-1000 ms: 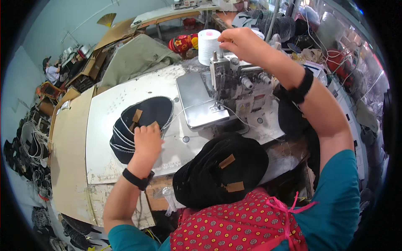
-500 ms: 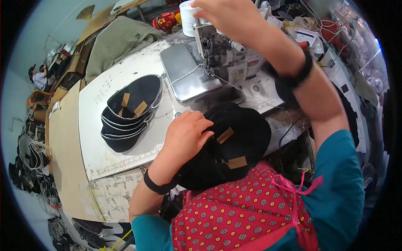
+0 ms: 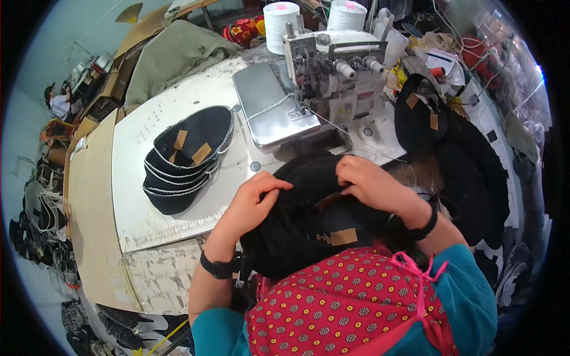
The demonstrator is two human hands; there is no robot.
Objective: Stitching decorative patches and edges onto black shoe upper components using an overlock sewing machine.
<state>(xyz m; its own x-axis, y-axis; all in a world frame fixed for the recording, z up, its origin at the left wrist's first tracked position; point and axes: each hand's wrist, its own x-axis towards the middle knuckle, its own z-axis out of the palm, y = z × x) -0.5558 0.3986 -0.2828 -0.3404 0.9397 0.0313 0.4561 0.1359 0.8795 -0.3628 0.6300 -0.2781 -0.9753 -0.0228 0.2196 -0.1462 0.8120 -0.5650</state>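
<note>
Between my hands, over my lap, lies a black fabric piece [image 3: 309,178] with a curved edge. My left hand [image 3: 255,202] is closed on its left edge, thumb against fingers. My right hand [image 3: 371,185] pinches its far right edge and bends it over. Underneath, another black piece carrying a tan patch [image 3: 343,237] rests against my apron. Just beyond stands a sewing machine [image 3: 335,74] with a metal plate [image 3: 261,98] on its left. A white thread chain runs from the machine to a fanned stack of black pieces [image 3: 193,139] with white stitched rims.
Two white thread cones [image 3: 281,29] stand behind the machine. To the right are a black piece with tan patches [image 3: 420,121] and a dark heap [image 3: 475,172]. A grey-green cloth [image 3: 175,62] covers something at the back left. A person [image 3: 59,104] sits far left.
My right hand has come down from the thread cones to the black piece. The piece's far edge is now folded over, hiding one tan patch. My left hand stays near its edge.
</note>
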